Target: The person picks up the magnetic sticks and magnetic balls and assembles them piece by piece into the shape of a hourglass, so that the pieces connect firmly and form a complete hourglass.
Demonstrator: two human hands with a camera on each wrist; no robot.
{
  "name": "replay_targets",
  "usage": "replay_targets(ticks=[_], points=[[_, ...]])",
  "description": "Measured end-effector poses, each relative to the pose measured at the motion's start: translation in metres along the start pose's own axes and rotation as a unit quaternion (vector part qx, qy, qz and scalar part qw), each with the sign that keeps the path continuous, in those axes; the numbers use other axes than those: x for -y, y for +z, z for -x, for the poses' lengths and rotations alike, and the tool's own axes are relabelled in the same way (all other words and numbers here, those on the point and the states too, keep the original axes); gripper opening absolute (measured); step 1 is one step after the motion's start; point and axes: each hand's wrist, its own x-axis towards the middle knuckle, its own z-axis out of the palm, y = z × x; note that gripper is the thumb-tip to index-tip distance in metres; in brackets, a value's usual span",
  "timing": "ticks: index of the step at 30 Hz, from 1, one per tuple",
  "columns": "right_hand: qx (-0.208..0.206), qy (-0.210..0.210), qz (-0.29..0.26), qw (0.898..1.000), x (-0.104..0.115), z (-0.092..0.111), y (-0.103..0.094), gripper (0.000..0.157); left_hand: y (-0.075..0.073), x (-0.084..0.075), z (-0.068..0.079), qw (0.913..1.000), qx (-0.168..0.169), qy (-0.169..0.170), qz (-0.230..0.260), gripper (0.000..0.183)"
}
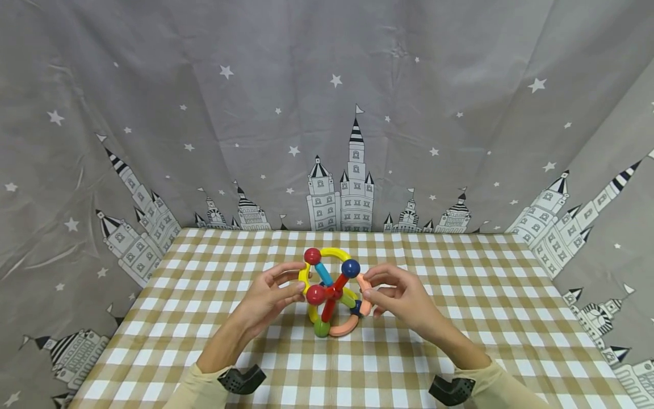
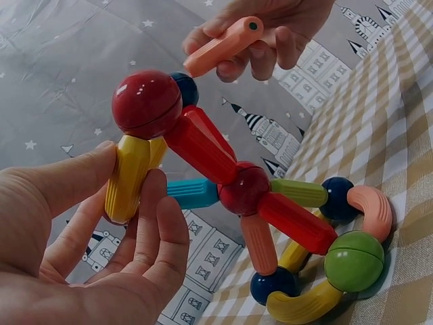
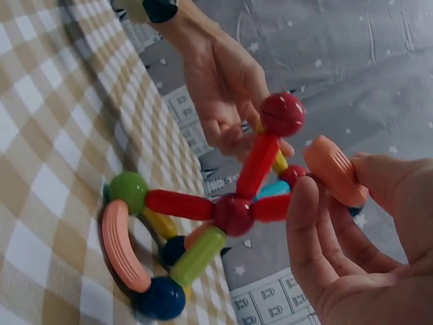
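A toy structure of magnetic sticks and balls stands on the table, joined at a central red ball (image 2: 245, 188). My left hand (image 1: 265, 298) pinches a curved yellow stick (image 2: 127, 179) between thumb and fingers, under an upper red ball (image 2: 147, 103). Opposite it, my right hand (image 1: 403, 295) grips a loose-ended curved orange stick (image 3: 335, 170) beside the upper blue ball (image 1: 350, 268). In the left wrist view, a gap shows between that stick and the structure. The base ring includes a green ball (image 2: 354, 261) and a curved pink stick (image 3: 123, 245).
A brown-and-white checked cloth (image 1: 204, 272) covers the table under the structure. Behind it hangs a grey curtain (image 1: 286, 113) printed with castles and stars. Dark camera mounts (image 1: 242, 379) sit on both wrists.
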Motion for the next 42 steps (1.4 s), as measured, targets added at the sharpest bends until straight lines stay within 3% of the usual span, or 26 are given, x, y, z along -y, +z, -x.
replay_targets(ticks=[17, 25, 32, 42], points=[[-0.058, 0.011, -0.082, 0.995, -0.007, 0.004, 0.035, 0.037, 0.001, 0.000, 0.002, 0.9999, 0.003, 0.015, -0.002, 0.044], [-0.110, 0.014, -0.111, 0.988, -0.009, 0.002, 0.056, 0.040, 0.002, 0.001, 0.001, 0.9998, -0.004, 0.016, -0.008, 0.045], [-0.149, 0.004, -0.097, 0.984, -0.012, 0.000, 0.069, 0.037, 0.003, 0.002, 0.002, 0.9998, -0.013, 0.015, -0.010, 0.045], [-0.162, -0.014, -0.100, 0.982, -0.014, -0.003, 0.071, 0.040, 0.003, 0.001, 0.001, 0.9998, -0.007, 0.013, -0.014, 0.046]])
